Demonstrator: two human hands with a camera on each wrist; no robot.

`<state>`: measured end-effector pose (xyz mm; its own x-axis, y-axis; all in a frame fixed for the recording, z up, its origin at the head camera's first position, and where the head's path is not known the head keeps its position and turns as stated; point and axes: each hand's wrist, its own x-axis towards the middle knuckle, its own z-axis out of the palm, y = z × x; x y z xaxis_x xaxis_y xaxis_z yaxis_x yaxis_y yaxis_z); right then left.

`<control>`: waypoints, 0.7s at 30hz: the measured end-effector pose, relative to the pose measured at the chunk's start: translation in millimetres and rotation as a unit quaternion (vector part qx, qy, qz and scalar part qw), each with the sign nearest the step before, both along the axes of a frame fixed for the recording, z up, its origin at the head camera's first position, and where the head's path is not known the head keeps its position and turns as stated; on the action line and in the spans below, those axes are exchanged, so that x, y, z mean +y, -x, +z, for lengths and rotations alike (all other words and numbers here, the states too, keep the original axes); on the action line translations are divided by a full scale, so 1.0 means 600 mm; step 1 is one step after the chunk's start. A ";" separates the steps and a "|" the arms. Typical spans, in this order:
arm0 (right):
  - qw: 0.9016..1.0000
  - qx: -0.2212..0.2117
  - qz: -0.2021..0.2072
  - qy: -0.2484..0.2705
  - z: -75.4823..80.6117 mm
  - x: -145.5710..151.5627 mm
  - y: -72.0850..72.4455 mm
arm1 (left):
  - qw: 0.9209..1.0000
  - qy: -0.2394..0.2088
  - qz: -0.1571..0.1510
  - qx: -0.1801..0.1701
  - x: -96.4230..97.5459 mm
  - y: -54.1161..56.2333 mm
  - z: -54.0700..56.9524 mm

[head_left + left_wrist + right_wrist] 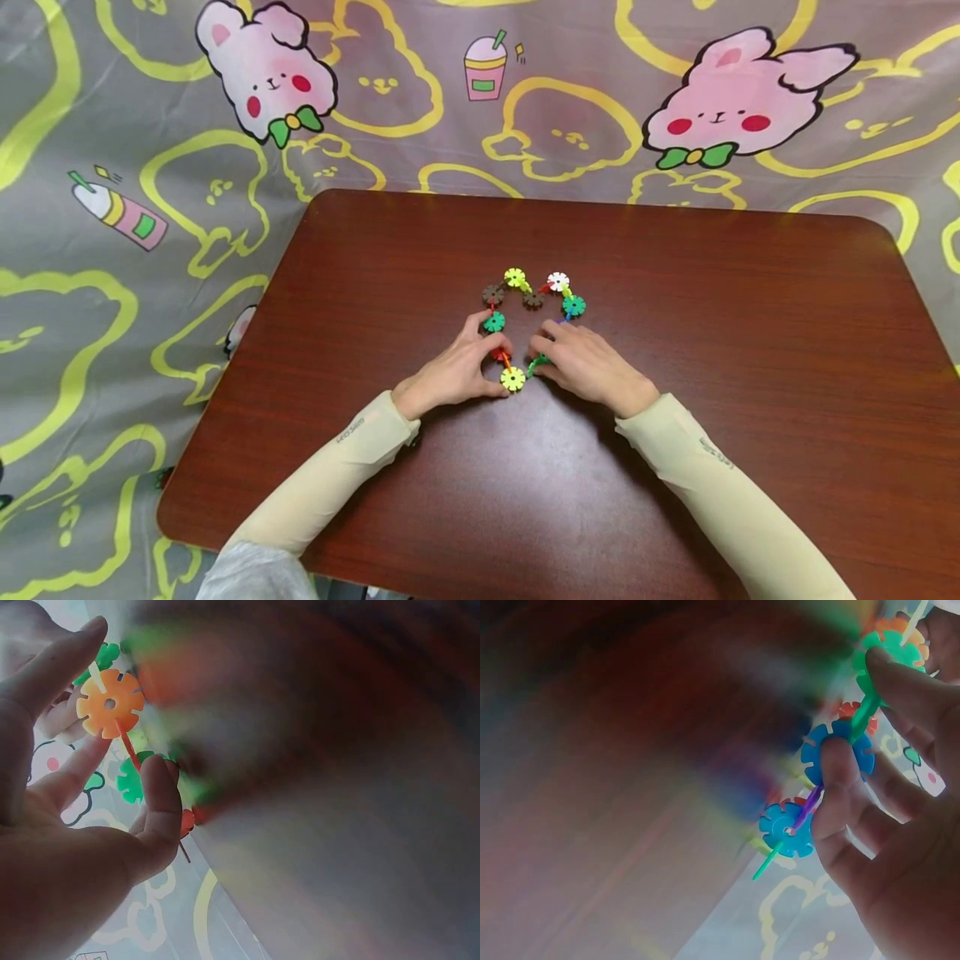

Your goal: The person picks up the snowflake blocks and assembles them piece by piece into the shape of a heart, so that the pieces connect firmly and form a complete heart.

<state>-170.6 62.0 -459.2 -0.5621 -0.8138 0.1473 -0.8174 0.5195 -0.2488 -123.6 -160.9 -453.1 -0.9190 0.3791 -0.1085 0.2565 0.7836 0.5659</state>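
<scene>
Notched plastic snowflake discs, slotted together in a chain, form a heart-like loop on the table. My left hand (pixel 461 367) grips its lower left side, with thumb and fingers around the orange disc (pixel 109 703) and its neighbours. Close to that thumb is the yellow disc (pixel 513 379) at the loop's bottom. On the lower right side, my right hand (pixel 588 367) holds the chain, its thumb on the green disc (pixel 889 656) and a finger against the blue disc (pixel 817 754). In the head view, both hands partly hide the discs beneath them.
The brown table (pixel 360 275) extends around the loop, its far edge near a patterned cloth (pixel 420 158). Farther up the loop are a white disc (pixel 558 282), a teal disc (pixel 573 306) and a dark brown disc (pixel 492 295).
</scene>
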 end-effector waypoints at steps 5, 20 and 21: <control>1.000 -0.001 -0.010 -0.001 0.001 -0.005 -0.002 | 1.000 0.001 -0.006 0.017 0.000 0.000 -0.001; 1.000 -0.013 -0.018 -0.003 0.003 -0.016 -0.005 | 0.999 0.005 -0.009 0.038 0.002 0.003 0.000; 1.000 -0.018 -0.017 -0.001 0.004 -0.016 -0.005 | 0.999 0.006 -0.009 0.039 0.002 0.003 0.001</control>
